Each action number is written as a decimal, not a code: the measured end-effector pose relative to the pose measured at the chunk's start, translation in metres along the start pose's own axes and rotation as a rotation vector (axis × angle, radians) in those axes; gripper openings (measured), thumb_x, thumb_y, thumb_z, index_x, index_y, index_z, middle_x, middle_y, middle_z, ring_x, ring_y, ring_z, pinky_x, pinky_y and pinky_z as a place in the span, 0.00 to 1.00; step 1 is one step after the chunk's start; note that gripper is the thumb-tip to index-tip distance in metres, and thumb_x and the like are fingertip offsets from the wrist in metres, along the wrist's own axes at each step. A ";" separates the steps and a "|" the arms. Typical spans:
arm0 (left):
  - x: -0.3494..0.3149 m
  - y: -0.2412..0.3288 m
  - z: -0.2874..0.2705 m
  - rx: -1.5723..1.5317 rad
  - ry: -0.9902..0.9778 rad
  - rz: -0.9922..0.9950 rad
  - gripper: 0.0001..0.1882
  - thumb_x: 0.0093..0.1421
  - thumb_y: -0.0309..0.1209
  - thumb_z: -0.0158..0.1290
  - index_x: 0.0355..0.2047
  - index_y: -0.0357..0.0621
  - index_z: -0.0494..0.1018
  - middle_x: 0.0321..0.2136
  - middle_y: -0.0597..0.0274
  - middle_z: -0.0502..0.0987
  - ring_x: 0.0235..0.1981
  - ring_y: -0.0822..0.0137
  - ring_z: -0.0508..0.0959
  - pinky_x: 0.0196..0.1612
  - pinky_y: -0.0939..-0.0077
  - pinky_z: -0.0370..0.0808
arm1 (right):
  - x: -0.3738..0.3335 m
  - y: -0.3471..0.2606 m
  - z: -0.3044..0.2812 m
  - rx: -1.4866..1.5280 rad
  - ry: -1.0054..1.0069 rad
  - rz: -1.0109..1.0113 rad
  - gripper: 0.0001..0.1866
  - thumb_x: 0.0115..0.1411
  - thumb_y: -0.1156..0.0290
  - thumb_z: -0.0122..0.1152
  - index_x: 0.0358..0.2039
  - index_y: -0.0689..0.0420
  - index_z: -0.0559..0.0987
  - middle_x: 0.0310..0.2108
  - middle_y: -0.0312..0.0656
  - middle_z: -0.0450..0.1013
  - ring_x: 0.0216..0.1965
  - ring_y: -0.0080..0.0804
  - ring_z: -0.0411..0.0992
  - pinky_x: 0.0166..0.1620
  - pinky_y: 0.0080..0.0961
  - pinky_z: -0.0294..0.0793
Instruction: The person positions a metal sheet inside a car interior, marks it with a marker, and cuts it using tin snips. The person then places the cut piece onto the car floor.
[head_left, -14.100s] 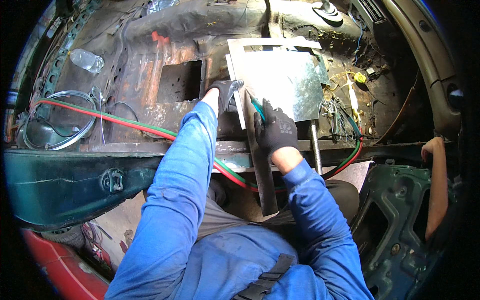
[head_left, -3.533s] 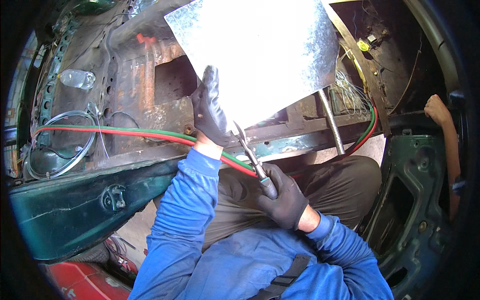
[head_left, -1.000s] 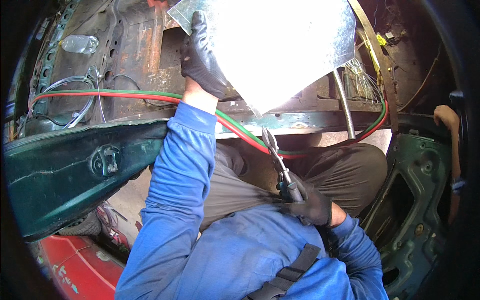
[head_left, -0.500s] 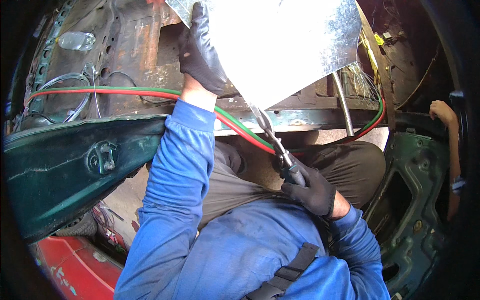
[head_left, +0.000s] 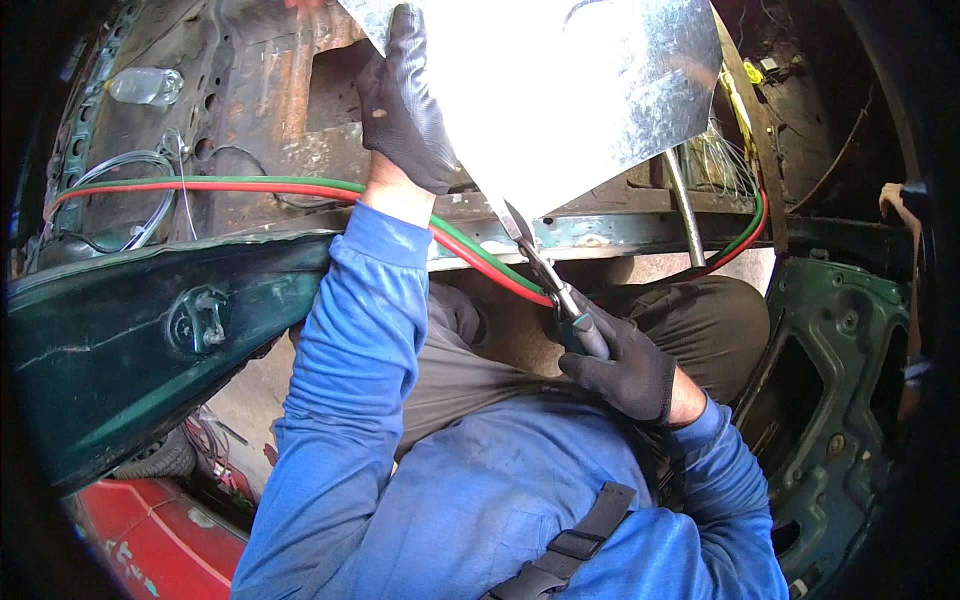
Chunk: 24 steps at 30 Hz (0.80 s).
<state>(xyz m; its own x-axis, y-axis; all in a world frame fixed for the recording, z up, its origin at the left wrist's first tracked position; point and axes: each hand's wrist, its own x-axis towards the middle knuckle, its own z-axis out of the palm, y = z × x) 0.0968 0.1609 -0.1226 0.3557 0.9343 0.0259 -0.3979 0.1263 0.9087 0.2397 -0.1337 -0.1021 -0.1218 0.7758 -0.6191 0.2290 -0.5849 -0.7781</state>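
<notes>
My left hand [head_left: 407, 110], in a dark work glove, grips the left edge of a shiny sheet of metal [head_left: 665, 110]. Glare washes out much of the sheet, and it tapers to a corner pointing toward me. My right hand [head_left: 630, 370], gloved as well, is closed round the grey-tipped handles of a pair of tin snips [head_left: 550, 275]. Their blades point up and left and meet the sheet's lower left edge near that corner. How far the blades overlap the metal is hard to make out.
Red and green twin hoses [head_left: 490, 272] run across in front of me, below the sheet. Beyond lies a rusty vehicle floor [head_left: 240, 100] with a clear bottle [head_left: 147, 87] and coiled wire [head_left: 140, 165]. Green door panels [head_left: 150, 340] flank me; a metal tube [head_left: 685, 205] leans right. Another person's hand [head_left: 893, 197] shows far right.
The snips have turned slightly at the sheet's edge, and their blades look a little farther apart. My left hand keeps its hold. The other person's hand at the right has moved up and outward.
</notes>
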 end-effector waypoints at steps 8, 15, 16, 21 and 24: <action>0.000 -0.012 -0.016 0.127 -0.102 0.074 0.32 0.82 0.54 0.42 0.67 0.39 0.72 0.54 0.57 0.84 0.52 0.66 0.85 0.55 0.69 0.83 | 0.007 0.003 0.006 -0.041 0.074 -0.044 0.46 0.66 0.64 0.66 0.79 0.63 0.58 0.58 0.62 0.75 0.57 0.50 0.76 0.64 0.39 0.73; 0.006 -0.011 -0.016 -0.030 -0.059 -0.009 0.32 0.81 0.55 0.43 0.67 0.39 0.72 0.54 0.57 0.84 0.52 0.65 0.85 0.55 0.68 0.83 | 0.017 0.010 0.011 -0.103 0.173 -0.137 0.40 0.66 0.73 0.65 0.77 0.61 0.64 0.61 0.55 0.77 0.62 0.39 0.76 0.66 0.37 0.72; 0.006 -0.011 -0.016 -0.003 -0.069 0.008 0.32 0.81 0.55 0.43 0.67 0.39 0.72 0.54 0.57 0.84 0.52 0.65 0.85 0.55 0.68 0.83 | 0.020 0.013 0.014 -0.125 0.204 -0.161 0.40 0.65 0.73 0.64 0.77 0.61 0.64 0.62 0.56 0.76 0.63 0.42 0.76 0.66 0.37 0.72; 0.006 -0.008 -0.017 0.092 -0.082 0.050 0.31 0.81 0.54 0.44 0.67 0.41 0.73 0.57 0.56 0.83 0.54 0.64 0.84 0.58 0.65 0.82 | 0.022 0.011 0.019 -0.176 0.257 -0.141 0.41 0.61 0.76 0.63 0.76 0.61 0.66 0.60 0.59 0.76 0.60 0.50 0.78 0.65 0.38 0.74; 0.004 -0.004 -0.015 0.064 -0.064 0.052 0.31 0.81 0.54 0.44 0.67 0.41 0.73 0.58 0.56 0.83 0.55 0.63 0.84 0.58 0.65 0.82 | 0.026 0.010 0.016 -0.184 0.243 -0.151 0.41 0.60 0.77 0.62 0.76 0.60 0.66 0.57 0.59 0.76 0.58 0.51 0.78 0.63 0.39 0.75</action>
<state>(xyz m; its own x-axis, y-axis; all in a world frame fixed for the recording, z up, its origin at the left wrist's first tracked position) 0.0869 0.1691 -0.1326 0.3904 0.9154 0.0985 -0.3632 0.0548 0.9301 0.2238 -0.1235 -0.1275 0.0608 0.8971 -0.4376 0.3990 -0.4237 -0.8132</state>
